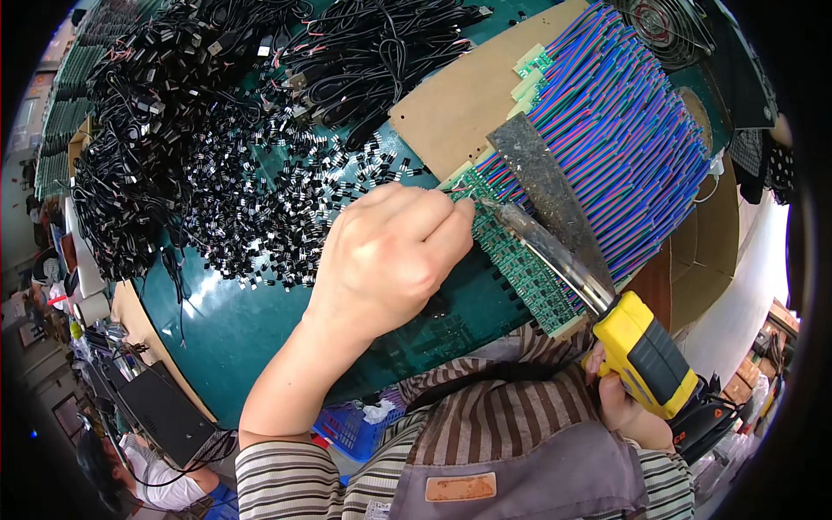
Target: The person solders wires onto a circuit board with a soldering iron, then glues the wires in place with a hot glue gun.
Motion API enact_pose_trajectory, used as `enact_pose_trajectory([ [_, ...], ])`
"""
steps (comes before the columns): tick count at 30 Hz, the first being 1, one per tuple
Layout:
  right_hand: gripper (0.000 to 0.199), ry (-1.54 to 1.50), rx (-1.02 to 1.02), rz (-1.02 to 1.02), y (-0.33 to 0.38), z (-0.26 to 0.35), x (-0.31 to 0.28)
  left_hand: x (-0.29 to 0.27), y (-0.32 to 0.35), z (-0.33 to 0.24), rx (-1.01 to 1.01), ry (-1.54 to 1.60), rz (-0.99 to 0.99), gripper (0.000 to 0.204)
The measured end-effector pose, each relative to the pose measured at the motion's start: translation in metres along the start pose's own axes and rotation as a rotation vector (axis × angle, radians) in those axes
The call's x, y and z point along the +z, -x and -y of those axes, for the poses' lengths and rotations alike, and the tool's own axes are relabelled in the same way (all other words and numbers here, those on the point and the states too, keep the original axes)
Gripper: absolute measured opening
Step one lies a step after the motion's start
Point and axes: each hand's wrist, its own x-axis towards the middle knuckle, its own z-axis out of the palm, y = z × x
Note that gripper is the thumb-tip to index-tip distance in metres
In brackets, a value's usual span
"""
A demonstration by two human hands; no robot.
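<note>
My left hand [390, 251] is closed in a pinch at the upper end of a row of green circuit boards [530, 279]. Its fingertips are turned away, so what they hold is hidden; a thin reddish wire end shows just beyond them. In my right hand [620, 406] is a yellow and black soldering gun [648, 355], its long metal barrel pointing up and left. The tip of the gun comes close to the left fingertips, over the boards. A dark flat metal bar [555, 195] lies across the bundled blue, red and green wires [628, 139] beside the boards.
A brown board [451, 104] lies under the wires on the green table mat [234, 338]. Heaps of small black connectors [260, 208] and black cables [364, 52] cover the far left. A fan [663, 30] stands far right. Another person [156, 472] sits at lower left.
</note>
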Motion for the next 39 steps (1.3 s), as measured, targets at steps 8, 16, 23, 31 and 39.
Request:
enact_pose_trajectory([
  [8, 0.072, -0.35, 0.34, -0.04, -0.001, 0.024, 0.009, 0.002, 0.002, -0.002, 0.006, -0.03, -0.004, 0.018],
  [16, 0.077, -0.422, 0.319, -0.205, 0.002, 0.016, 0.027, 0.003, 0.003, -0.001, 0.036, -0.049, -0.038, 0.02],
  [23, 0.078, -0.385, 0.272, -0.047, -0.004, 0.011, 0.017, -0.005, 0.003, -0.008, -0.058, -0.054, 0.054, 0.02],
  [31, 0.077, -0.402, 0.249, -0.006, -0.01, 0.009, 0.014, -0.012, -0.029, 0.028, -0.551, 0.036, -0.327, 0.017],
  [39, 0.075, -0.46, 0.229, -0.03, -0.009, 0.005, 0.016, 0.023, -0.09, 0.083, -0.706, -0.381, -0.404, 0.037],
])
